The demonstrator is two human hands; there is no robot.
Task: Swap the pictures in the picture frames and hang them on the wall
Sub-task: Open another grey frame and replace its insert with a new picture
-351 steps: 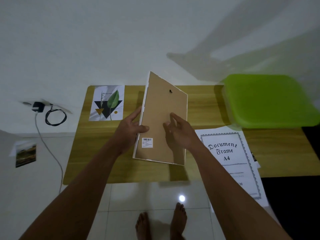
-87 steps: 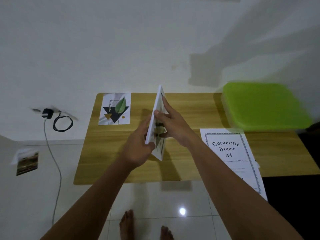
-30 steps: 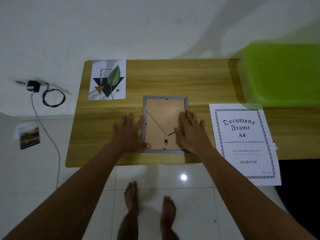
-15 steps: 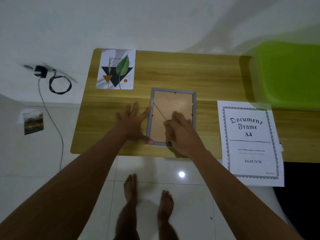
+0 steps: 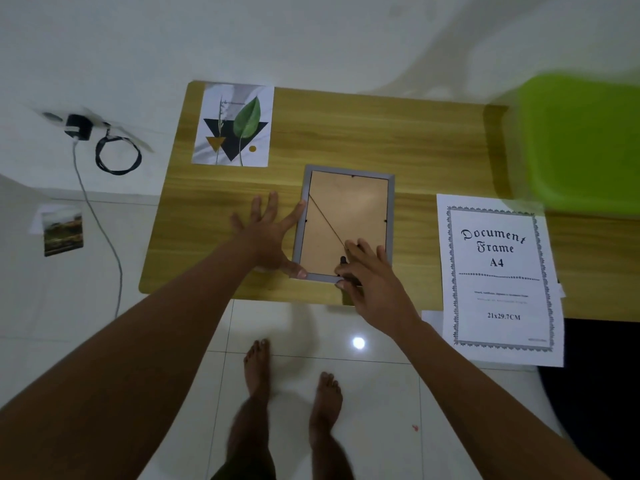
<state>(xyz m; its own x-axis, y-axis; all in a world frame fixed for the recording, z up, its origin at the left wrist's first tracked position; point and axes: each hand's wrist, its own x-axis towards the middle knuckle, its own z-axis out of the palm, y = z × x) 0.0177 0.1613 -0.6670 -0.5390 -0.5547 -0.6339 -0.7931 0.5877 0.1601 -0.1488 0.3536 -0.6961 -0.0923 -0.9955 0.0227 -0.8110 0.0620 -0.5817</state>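
Observation:
A grey picture frame lies face down on the wooden table, its brown backing board up. My left hand lies flat beside it with fingers spread, the index finger and thumb touching the frame's left edge. My right hand rests on the frame's near right corner, fingertips at a small black tab on the backing. A leaf print lies loose at the table's far left. A white "Document Frame A4" sheet lies at the right and overhangs the near edge.
A green plastic lid or tray sits at the table's far right. On the floor to the left lie a charger with a coiled cable and a small landscape photo. My bare feet stand on white tiles below the table's near edge.
The frame went from being held upright to lying face down on the table. In the last second my right hand slid from the frame's right side toward its near edge.

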